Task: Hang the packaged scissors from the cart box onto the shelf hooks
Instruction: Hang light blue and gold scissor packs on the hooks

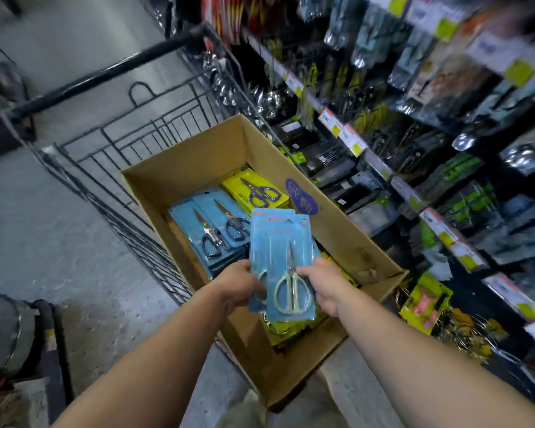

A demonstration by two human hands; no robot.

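Observation:
A cardboard box (pixel 346 242) sits in a wire cart (pixel 155 140) and holds several packaged scissors: blue cards (pixel 210 230) on the left, a yellow card (pixel 254 189) at the far end. Above the box I hold a small stack of blue scissor packs (pixel 286 267) upright. My left hand (pixel 238 285) grips the stack's left edge. My right hand (pixel 325 285) pinches the front pack's right edge, thumb on its face. The shelf hooks (pixel 383 125) with hanging goods run along the right.
Price tags (pixel 349 137) line the shelf rails on the right. Yellow packs (pixel 423 301) hang low beside the box. The cart's black handle bar (pixel 105 75) crosses at the far side. Grey floor lies to the left, with dark objects (pixel 10 332) at the lower left.

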